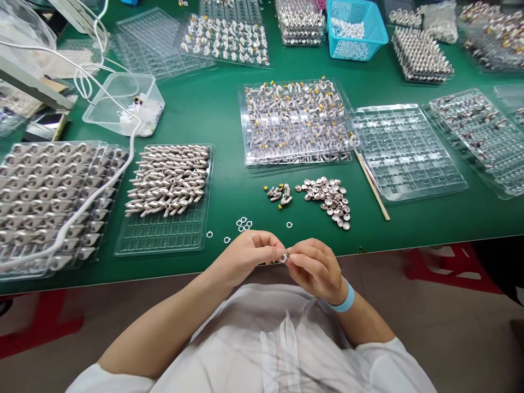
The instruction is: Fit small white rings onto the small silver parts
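Note:
My left hand [258,250] and my right hand [315,266] meet at the table's front edge, fingertips pinched together. Between them is a small white ring [283,258], gripped by the left thumb and forefinger. The right fingers close on a small piece at the ring's side, mostly hidden. Just beyond lie several loose white rings [244,224], a few pale curved parts with yellow tabs [280,195], and a heap of small silvery round caps [327,197]. A light blue band [344,297] circles my right wrist.
Trays of metal shells [49,180] and slim metal parts [167,180] stand left. A tray of yellow-tabbed parts [297,123] lies ahead, with a wooden stick [372,185] and clear tray [409,150] right of it. A blue basket [356,52] stands behind; a white cable [102,188] crosses left.

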Motion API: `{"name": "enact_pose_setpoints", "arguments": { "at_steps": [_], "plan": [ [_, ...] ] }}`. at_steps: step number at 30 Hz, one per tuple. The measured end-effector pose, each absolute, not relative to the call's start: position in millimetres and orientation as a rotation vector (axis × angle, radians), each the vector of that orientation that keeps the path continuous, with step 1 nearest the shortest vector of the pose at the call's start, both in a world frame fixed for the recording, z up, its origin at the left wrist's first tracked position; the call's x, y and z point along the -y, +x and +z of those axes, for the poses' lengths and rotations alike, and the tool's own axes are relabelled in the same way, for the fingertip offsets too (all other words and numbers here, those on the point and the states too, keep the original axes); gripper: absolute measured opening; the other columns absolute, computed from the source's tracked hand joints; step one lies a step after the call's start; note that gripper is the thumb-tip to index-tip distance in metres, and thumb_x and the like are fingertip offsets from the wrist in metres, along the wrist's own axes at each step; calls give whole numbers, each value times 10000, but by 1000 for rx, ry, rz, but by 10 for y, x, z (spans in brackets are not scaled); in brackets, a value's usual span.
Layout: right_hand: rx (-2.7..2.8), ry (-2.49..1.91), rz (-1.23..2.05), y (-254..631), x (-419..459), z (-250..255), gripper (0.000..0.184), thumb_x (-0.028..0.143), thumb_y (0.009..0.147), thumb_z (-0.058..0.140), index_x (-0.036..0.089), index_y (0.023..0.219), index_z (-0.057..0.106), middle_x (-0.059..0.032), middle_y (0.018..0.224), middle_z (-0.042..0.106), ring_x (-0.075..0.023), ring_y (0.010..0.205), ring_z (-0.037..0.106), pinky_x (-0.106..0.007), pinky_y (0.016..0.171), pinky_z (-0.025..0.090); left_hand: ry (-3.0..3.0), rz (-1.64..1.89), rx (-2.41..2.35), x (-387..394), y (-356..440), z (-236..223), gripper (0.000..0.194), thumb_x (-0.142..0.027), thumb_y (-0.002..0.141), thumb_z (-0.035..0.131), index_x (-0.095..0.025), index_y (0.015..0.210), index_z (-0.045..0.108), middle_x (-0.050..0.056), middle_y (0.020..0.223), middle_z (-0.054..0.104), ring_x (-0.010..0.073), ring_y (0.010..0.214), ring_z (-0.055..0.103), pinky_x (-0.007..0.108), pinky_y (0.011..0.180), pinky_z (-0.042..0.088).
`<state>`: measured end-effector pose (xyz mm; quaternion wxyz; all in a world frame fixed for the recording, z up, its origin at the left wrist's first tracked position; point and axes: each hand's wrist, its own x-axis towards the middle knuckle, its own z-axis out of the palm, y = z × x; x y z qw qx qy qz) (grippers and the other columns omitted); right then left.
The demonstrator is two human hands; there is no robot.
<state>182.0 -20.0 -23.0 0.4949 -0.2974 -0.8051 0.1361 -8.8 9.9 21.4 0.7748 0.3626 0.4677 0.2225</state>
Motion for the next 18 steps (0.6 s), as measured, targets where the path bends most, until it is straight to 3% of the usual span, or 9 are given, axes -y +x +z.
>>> {"name": "enact_pose_setpoints", "arguments": {
  "at_steps": [10,18],
  "plan": [
    [1866,-789,455,1784,198,-187,309,55,824,618,186,1100,570,-90,917,696,-165,795,673,-304,661,579,783,479,-1011,-96,-111,201,158,-300,714,744,-145,712,712,9,656,650,104,594,496,224,599,394],
    [1816,-820,547,1769,200,-193,395,23,805,622,222,1140,560,-84,944,675,-170,808,659,-320,678,589,651,478,-985,-114,-121,234,226,-333,667,798,-131,744,732,14,656,640,95,590,497,212,588,381]
  ]
}}
